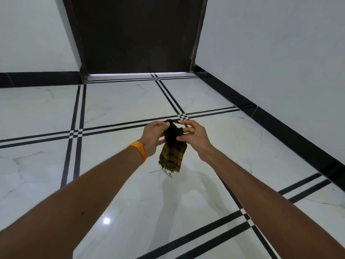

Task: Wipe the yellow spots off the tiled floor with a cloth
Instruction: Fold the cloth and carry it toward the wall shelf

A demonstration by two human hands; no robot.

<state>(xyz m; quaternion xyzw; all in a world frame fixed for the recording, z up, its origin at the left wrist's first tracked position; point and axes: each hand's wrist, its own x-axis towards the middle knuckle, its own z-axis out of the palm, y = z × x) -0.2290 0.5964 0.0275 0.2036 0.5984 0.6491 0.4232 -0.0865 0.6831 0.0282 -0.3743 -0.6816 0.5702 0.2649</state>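
The fingers of the left hand curl in and pinch the dark, bunched top of the cloth. The right hand meets it from the other side. Its fingers are more loosely spread, with the thumb and lower fingers nipping the same bunch. The cloth hangs between the two hands in the air, well clear of the ground, its frayed yellowish-brown checked end dangling with loose threads. An orange wristband sits on the left wrist.

Below lies the tiled floor, glossy white marble crossed by paired black lines. It runs to a black skirting on the right and a dark door at the far end.

No yellow spots show on any tile in view. Since the cloth is held up and being gathered rather than pressed down, wiping is not under way now. Whether the spots are already gone or lie out of view, I cannot tell.
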